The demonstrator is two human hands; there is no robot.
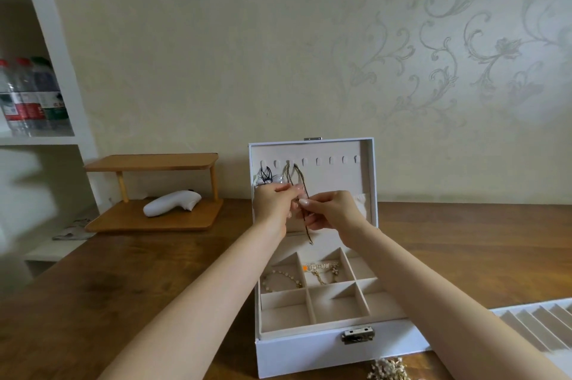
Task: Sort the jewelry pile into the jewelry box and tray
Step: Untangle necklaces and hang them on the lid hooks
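Dark wooden surface (pixel 154 271) against a cream wall (pixel 216 39) with scrollwork paper; white shelving (pixel 62 39) holding bottles (pixel 31 94) stands at my far left. The white jewelry box (pixel 309 351) is open, its lid (pixel 340 175) upright. A necklace (pixel 309 232) hangs from a hook in the lid. I see the left hand (pixel 274 203) and right hand (pixel 334 209) both raised to it, fingers (pixel 305 202) pinched on the chain, whose tail dangles below them. The tray (pixel 532 327) lies at right and the jewelry pile (pixel 388 369) just before the box.

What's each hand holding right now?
Left hand: pinches the thin necklace hung on a lid hook.
Right hand: pinches the same necklace, slightly lower.
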